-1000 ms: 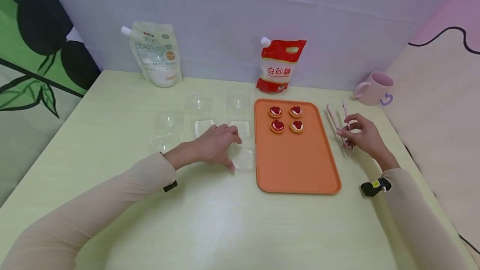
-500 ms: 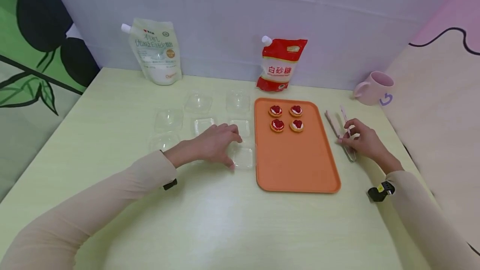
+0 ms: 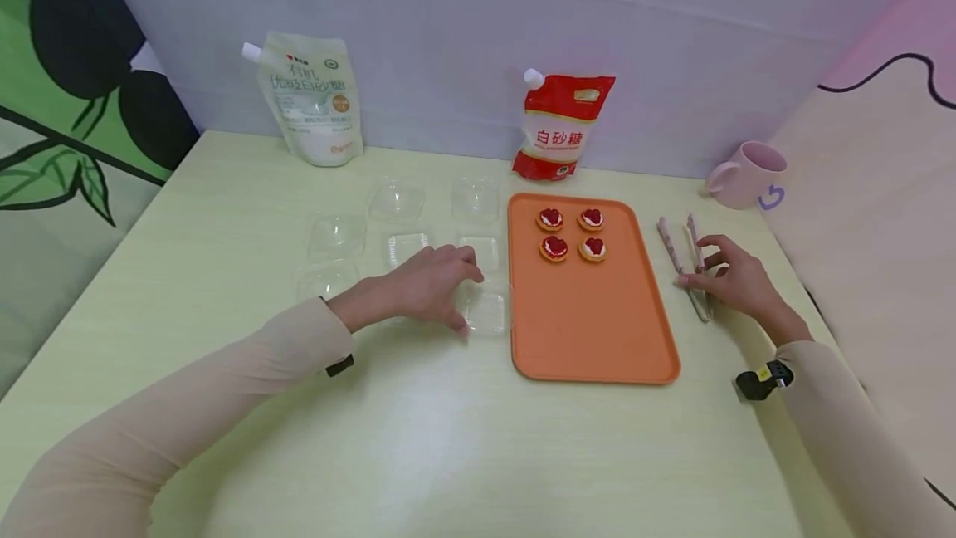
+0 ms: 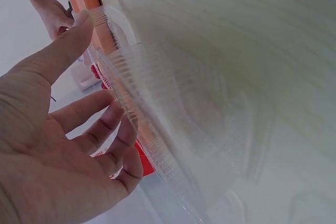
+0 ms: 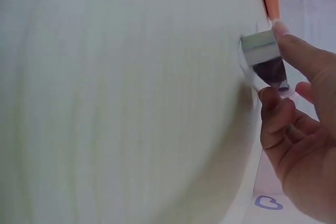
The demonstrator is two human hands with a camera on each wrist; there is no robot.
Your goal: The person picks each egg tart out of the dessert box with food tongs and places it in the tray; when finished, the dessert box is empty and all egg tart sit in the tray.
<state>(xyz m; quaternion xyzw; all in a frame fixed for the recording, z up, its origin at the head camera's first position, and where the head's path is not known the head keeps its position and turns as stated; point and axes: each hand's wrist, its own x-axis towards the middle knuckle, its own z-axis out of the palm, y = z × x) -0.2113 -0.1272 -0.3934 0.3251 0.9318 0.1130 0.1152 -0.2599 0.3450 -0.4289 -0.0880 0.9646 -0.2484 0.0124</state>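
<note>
In the head view my left hand (image 3: 429, 285) spans a clear plastic box (image 3: 485, 311) beside the orange tray. The left wrist view shows the thumb and fingertips at the ribbed rim of that box (image 4: 173, 95). My right hand (image 3: 739, 281) holds a pair of tongs (image 3: 670, 247) right of the tray, thumb on one arm and fingers at the other. The tongs' arms are spread, with their tips pointing to the back. In the right wrist view the bent metal end of the tongs (image 5: 261, 48) shows between thumb and fingers. Several small berry-topped tarts (image 3: 553, 248) sit on the tray's far half.
The orange tray (image 3: 593, 330) lies at centre right. More clear plastic boxes (image 3: 336, 235) stand open around the left hand. At the back are a pale green sugar pouch (image 3: 314, 106) and a red-and-white one (image 3: 558, 135). A pink mug (image 3: 749, 177) stands behind the tongs.
The right hand has lowered the tongs' bent end toward the table, then shifted them slightly right. The left hand has stayed at the plastic box.
</note>
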